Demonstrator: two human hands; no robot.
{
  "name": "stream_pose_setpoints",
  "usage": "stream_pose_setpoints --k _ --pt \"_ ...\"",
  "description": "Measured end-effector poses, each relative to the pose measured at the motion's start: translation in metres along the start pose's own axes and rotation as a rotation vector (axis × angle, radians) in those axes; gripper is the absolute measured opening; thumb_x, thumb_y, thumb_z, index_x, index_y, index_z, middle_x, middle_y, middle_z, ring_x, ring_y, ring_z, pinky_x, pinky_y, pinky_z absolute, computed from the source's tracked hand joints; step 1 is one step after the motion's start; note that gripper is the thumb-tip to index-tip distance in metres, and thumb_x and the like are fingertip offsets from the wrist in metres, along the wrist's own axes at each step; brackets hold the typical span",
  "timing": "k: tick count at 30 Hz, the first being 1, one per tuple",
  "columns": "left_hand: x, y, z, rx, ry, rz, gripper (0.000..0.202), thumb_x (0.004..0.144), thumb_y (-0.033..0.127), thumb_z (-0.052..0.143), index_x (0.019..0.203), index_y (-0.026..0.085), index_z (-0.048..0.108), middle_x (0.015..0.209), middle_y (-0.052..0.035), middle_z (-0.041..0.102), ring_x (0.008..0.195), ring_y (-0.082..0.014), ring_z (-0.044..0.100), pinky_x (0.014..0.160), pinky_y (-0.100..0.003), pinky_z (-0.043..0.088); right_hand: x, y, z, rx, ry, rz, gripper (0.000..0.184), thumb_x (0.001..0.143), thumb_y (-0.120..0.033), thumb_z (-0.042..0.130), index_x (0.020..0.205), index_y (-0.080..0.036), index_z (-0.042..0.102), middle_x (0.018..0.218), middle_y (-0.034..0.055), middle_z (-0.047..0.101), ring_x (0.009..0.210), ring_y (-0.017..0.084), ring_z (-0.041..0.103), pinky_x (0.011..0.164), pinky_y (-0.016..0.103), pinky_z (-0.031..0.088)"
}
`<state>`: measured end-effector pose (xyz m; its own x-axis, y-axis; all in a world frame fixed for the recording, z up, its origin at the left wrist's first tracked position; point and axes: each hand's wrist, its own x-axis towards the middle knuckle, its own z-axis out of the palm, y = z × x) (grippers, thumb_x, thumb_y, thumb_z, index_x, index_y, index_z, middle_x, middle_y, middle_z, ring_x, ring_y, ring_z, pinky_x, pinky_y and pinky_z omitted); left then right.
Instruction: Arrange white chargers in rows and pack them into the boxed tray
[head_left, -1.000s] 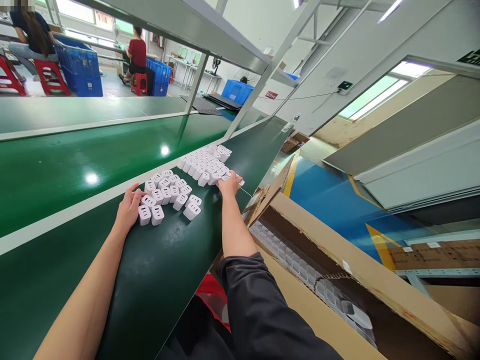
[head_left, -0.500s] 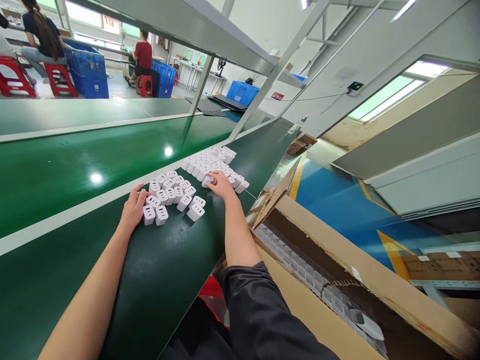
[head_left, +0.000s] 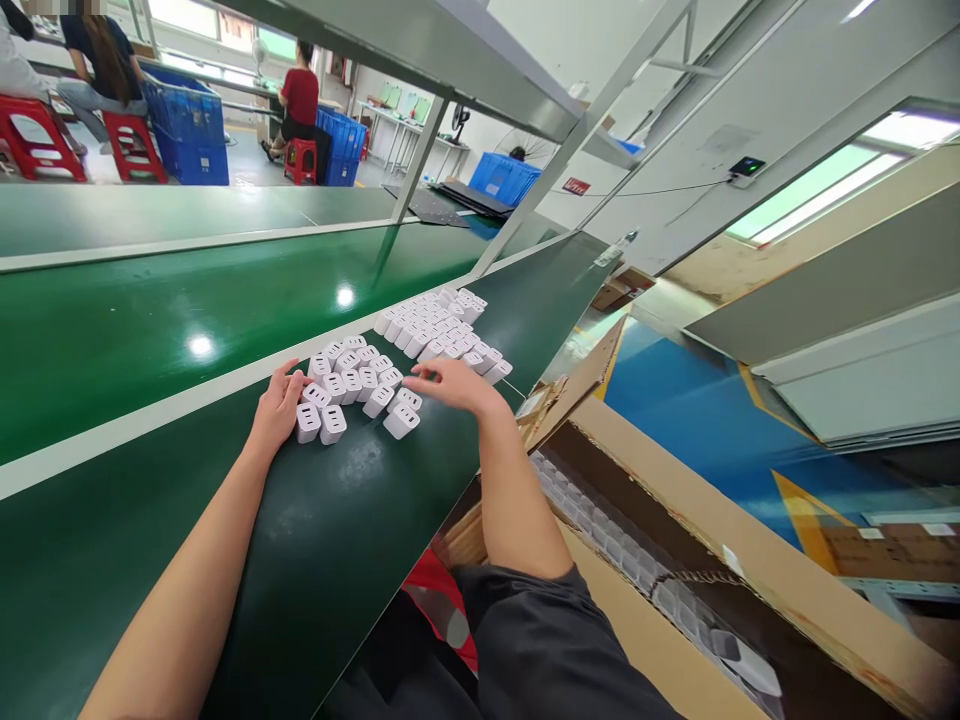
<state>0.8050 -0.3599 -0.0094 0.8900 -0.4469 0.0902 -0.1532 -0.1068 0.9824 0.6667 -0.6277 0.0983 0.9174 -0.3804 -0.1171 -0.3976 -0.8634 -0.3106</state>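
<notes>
Several white charger blocks with port slots on top stand in a near cluster (head_left: 351, 384) on the green worktop (head_left: 352, 530). My left hand (head_left: 279, 405) rests at the left edge of this cluster, fingers extended and touching the outer blocks. Above the gap between the two groups hovers my right hand (head_left: 450, 382), its fingers apart with nothing between them. A larger, tightly packed group of the same chargers (head_left: 435, 325) stands just beyond it. Two blocks (head_left: 403, 418) sit at the right of the near cluster, below my right fingertips.
An open cardboard box (head_left: 637, 480) with clear plastic trays (head_left: 600, 520) stands at the right, against the worktop's edge. A green conveyor belt (head_left: 150, 350) runs behind a pale rail. Metal posts hold a shelf overhead. People sit on red stools near blue crates (head_left: 184, 130) farther back.
My right hand has let go of a charger at the far group's near edge and drawn back toward the near cluster. My left hand stays beside the blocks. The view has shifted slightly.
</notes>
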Motion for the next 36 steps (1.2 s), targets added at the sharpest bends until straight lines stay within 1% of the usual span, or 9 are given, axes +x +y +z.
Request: stream_pose_setpoints --k 2,3,6,9,14,19,25,28,36 --pt "-0.001 0.001 0.0 0.011 -0.003 -0.006 0.061 0.092 0.066 0.04 0.137 0.026 0.049 0.111 -0.0071 0.071 0.095 -0.0216 0.066 0.089 -0.039 0.051 -0.017 -0.009 0.001 -0.041 -0.164 -0.087 0.067 0.079 -0.065 0.065 0.131 -0.023 0.06 0.124 0.0089 0.066 0.107 0.028 0.064 0.086 0.035 0.052" --pt "-0.001 0.002 -0.001 0.02 -0.004 -0.01 0.061 0.092 0.067 0.04 0.137 0.026 0.049 0.111 -0.0072 0.071 0.094 -0.0214 0.066 0.089 -0.039 0.051 -0.023 -0.012 0.003 -0.064 -0.193 -0.118 0.072 0.078 -0.064 0.066 0.136 -0.023 0.055 0.131 0.0096 0.063 0.114 0.029 0.062 0.09 0.035 0.051" --pt "-0.001 0.004 -0.002 0.025 -0.002 -0.009 0.063 0.092 0.067 0.04 0.138 0.025 0.048 0.111 -0.0077 0.071 0.094 -0.0216 0.066 0.09 -0.039 0.051 -0.029 -0.012 0.006 -0.137 -0.2 -0.159 0.066 0.08 -0.051 0.069 0.139 -0.026 0.051 0.141 0.0069 0.057 0.123 0.027 0.057 0.095 0.033 0.049" --pt "-0.001 0.004 -0.002 0.015 0.0 -0.007 0.064 0.092 0.067 0.04 0.14 0.024 0.047 0.111 -0.0082 0.071 0.097 -0.0223 0.067 0.09 -0.039 0.051 -0.023 0.002 0.0 -0.224 -0.227 -0.114 0.062 0.076 -0.037 0.074 0.134 -0.027 0.055 0.135 0.0065 0.061 0.119 0.028 0.06 0.091 0.032 0.05" --pt "0.001 0.003 -0.002 0.033 0.011 -0.007 0.063 0.092 0.065 0.041 0.139 0.024 0.048 0.111 -0.0083 0.072 0.096 -0.0227 0.067 0.09 -0.039 0.051 -0.001 0.027 -0.015 -0.251 -0.176 -0.062 0.06 0.072 -0.018 0.075 0.13 -0.026 0.059 0.133 0.0073 0.059 0.11 0.026 0.063 0.088 0.031 0.051" --pt "0.002 0.002 -0.001 0.015 -0.001 0.002 0.065 0.092 0.066 0.04 0.141 0.023 0.046 0.111 -0.0088 0.071 0.098 -0.0227 0.066 0.09 -0.039 0.051 0.016 0.034 -0.009 -0.257 -0.144 -0.028 0.054 0.068 -0.003 0.07 0.118 -0.024 0.066 0.13 0.0059 0.059 0.103 0.021 0.064 0.088 0.029 0.05" --pt "0.0 0.005 -0.001 0.028 0.002 -0.013 0.063 0.092 0.064 0.041 0.14 0.023 0.047 0.111 -0.009 0.071 0.094 -0.0224 0.067 0.089 -0.039 0.051 0.021 0.038 0.008 -0.246 -0.006 0.063 0.047 0.082 -0.011 0.061 0.127 -0.023 0.059 0.14 0.0088 0.051 0.114 0.024 0.06 0.089 0.03 0.049" --pt "0.001 0.005 -0.001 0.023 0.004 -0.016 0.063 0.092 0.065 0.041 0.139 0.023 0.048 0.112 -0.009 0.071 0.096 -0.0227 0.067 0.09 -0.04 0.051 0.025 0.038 0.014 -0.239 0.077 0.144 0.05 0.086 -0.015 0.058 0.135 -0.021 0.052 0.137 0.0125 0.05 0.106 0.026 0.062 0.086 0.033 0.049" --pt "0.002 0.002 -0.002 0.016 0.007 -0.007 0.062 0.092 0.064 0.041 0.139 0.023 0.048 0.111 -0.0084 0.071 0.097 -0.0225 0.067 0.091 -0.039 0.051 0.037 0.04 0.024 -0.204 0.231 0.324 0.044 0.087 -0.024 0.056 0.129 -0.015 0.048 0.129 0.0158 0.047 0.088 0.024 0.063 0.079 0.034 0.048"
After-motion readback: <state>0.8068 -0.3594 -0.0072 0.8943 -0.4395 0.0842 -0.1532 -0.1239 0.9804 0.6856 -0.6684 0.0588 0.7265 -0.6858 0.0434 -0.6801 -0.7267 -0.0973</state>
